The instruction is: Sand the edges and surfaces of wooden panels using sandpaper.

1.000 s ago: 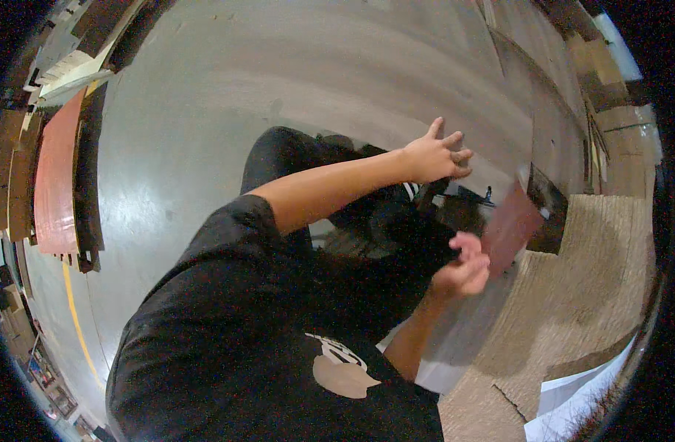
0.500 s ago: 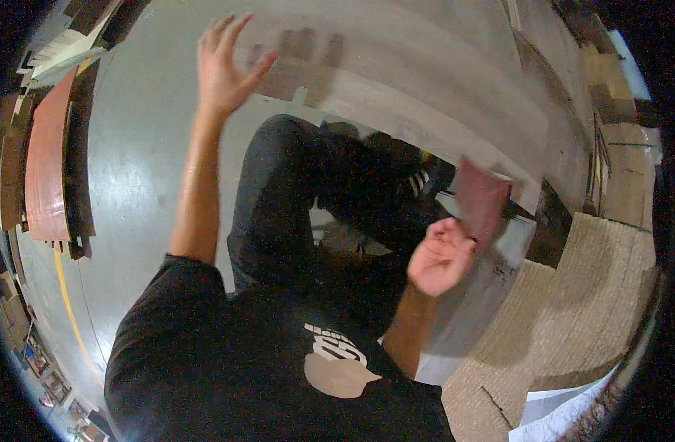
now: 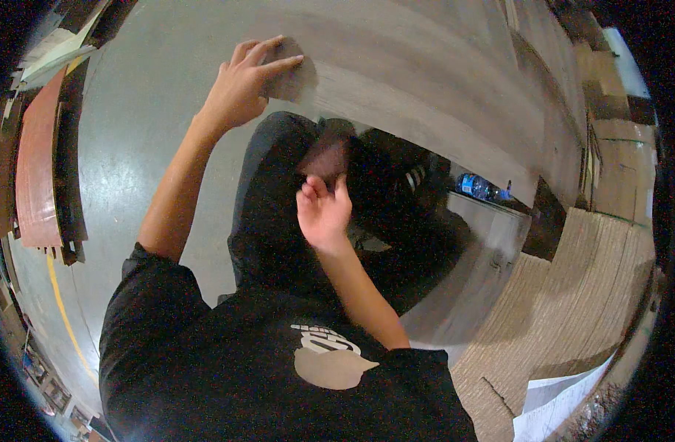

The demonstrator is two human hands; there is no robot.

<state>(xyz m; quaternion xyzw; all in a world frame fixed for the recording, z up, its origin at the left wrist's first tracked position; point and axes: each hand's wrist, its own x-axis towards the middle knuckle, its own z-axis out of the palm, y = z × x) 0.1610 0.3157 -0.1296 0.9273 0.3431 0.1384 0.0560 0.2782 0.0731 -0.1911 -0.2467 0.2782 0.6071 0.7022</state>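
Note:
Near the left end of a large grey-brown board (image 3: 418, 81), my left hand (image 3: 241, 85) is stretched forward with its fingers extended and its shadow falling on the board. Whether the fingertips touch the surface I cannot tell. In front of my bent knee, my right hand (image 3: 324, 214) is palm up, its fingers closed on the lower end of a thin reddish-brown sheet (image 3: 328, 151). That sheet is blurred and looks like sandpaper. It hangs in the air on the near side of the board, apart from it.
Beneath the board's near edge lies a plastic bottle (image 3: 481, 186) with blue on it. Stacked ribbed tan sheets (image 3: 543, 317) fill the lower right, with white paper (image 3: 562, 401) on them. A stack of reddish panels (image 3: 41, 162) stands at the left, by a yellow floor line (image 3: 65, 317).
My right hand has swung left with the reddish-brown sheet, uncovering the bottle. My left hand has moved down and right, its fingers turning toward the board.

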